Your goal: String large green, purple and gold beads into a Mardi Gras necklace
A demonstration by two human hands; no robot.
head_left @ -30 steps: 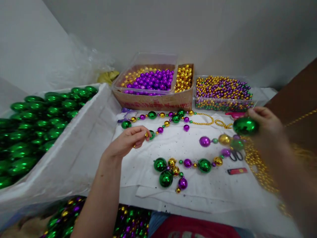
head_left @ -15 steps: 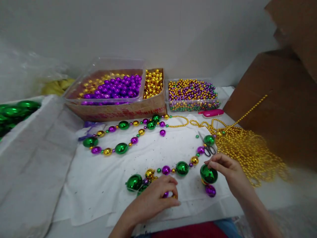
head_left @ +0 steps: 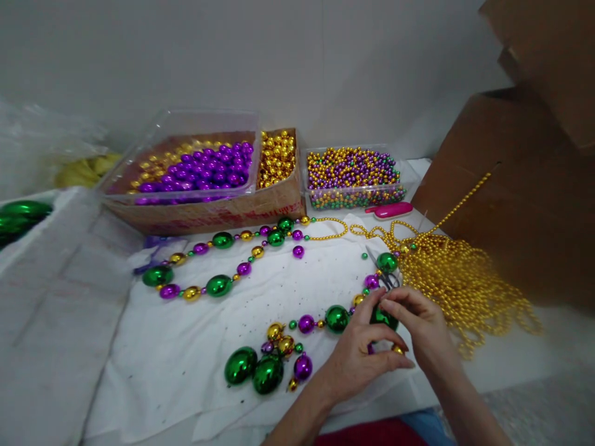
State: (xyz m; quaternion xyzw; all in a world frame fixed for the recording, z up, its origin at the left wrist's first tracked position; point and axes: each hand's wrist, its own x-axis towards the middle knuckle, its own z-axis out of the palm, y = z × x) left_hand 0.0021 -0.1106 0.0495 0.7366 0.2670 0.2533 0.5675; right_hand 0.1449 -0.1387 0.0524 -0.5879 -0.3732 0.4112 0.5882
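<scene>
My right hand (head_left: 418,316) pinches near the top of a large green bead (head_left: 385,317), which its fingers partly cover. Close against it, my left hand (head_left: 367,347) is curled, with a small gold bead (head_left: 397,350) showing between thumb and finger. Its index fingertip reaches the right hand's fingertips. Behind the hands, a strung row of beads (head_left: 337,319) in green, purple and gold curves up towards scissors (head_left: 391,280), partly hidden. Left of my left hand lie loose beads, among them a green one (head_left: 268,373), a purple one (head_left: 303,367) and a gold one (head_left: 276,331).
A finished-looking bead necklace (head_left: 219,285) lies at the back left. Behind it stand a cardboard box (head_left: 209,217) of purple and gold beads and a clear tub (head_left: 353,193) of small mixed beads. Gold bead chains (head_left: 455,279) pile up at right, near a pink-handled tool (head_left: 393,210).
My left hand has moved right, from the loose beads to my right hand, carrying the small gold bead. My right hand still pinches the green bead. The view has shifted slightly.
</scene>
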